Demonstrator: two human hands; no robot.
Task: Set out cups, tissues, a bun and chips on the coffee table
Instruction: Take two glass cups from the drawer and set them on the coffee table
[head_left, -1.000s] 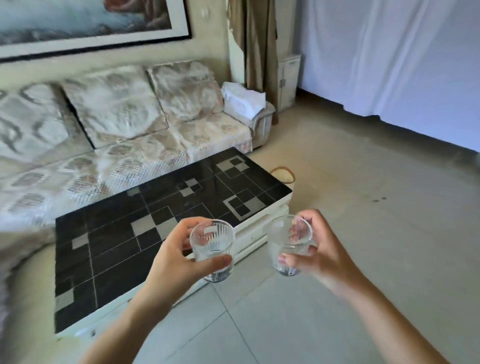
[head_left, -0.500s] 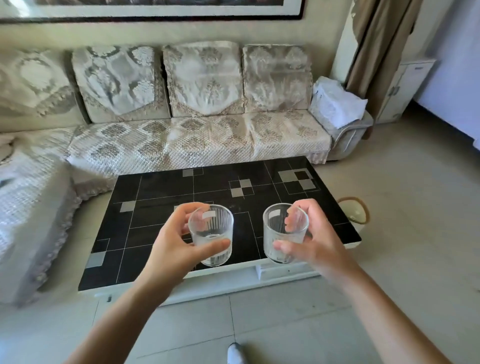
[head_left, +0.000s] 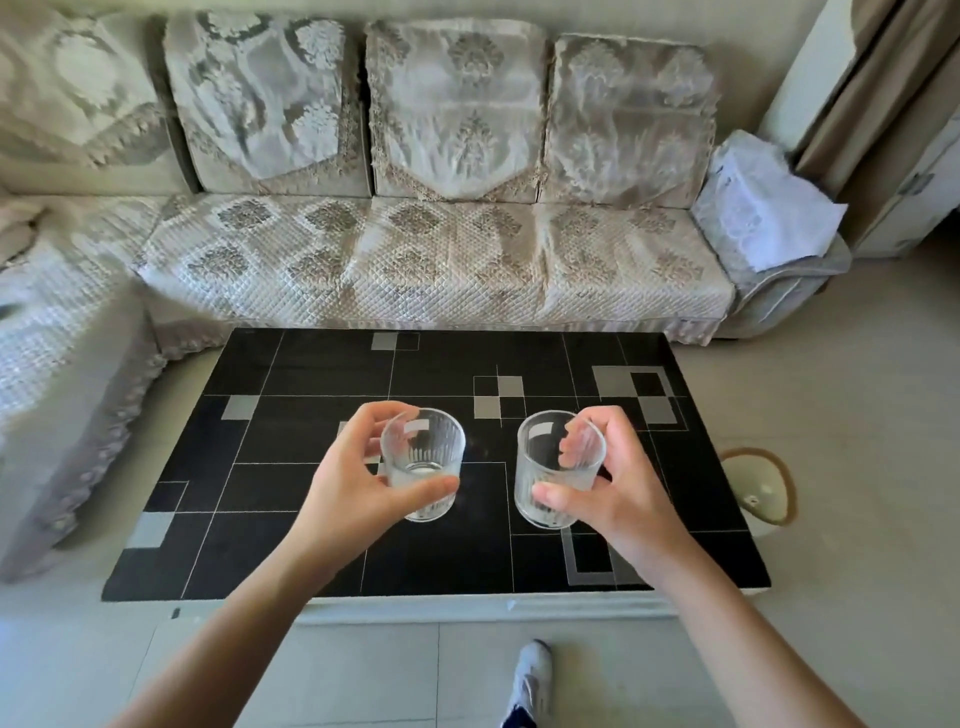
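Note:
Two clear ribbed glass cups are held upright above the black tiled coffee table (head_left: 291, 431). My left hand (head_left: 358, 483) grips the left cup (head_left: 426, 457), thumb across its near side and fingers round the far rim. My right hand (head_left: 613, 488) grips the right cup (head_left: 550, 478) the same way. Both cups look empty and hang over the middle of the tabletop. I cannot tell whether they touch the table. No tissues, bun or chips are in view.
A long sofa (head_left: 415, 260) with lace covers runs behind the table and wraps round on the left. A folded white cloth (head_left: 763, 202) lies on its right armrest. A small round basket (head_left: 758, 493) stands on the floor right of the table. My shoe (head_left: 530, 680) is below.
The view swung left and I stepped up to the table's long side. Both hands with the cups now hang over the middle of the tabletop instead of its near edge.

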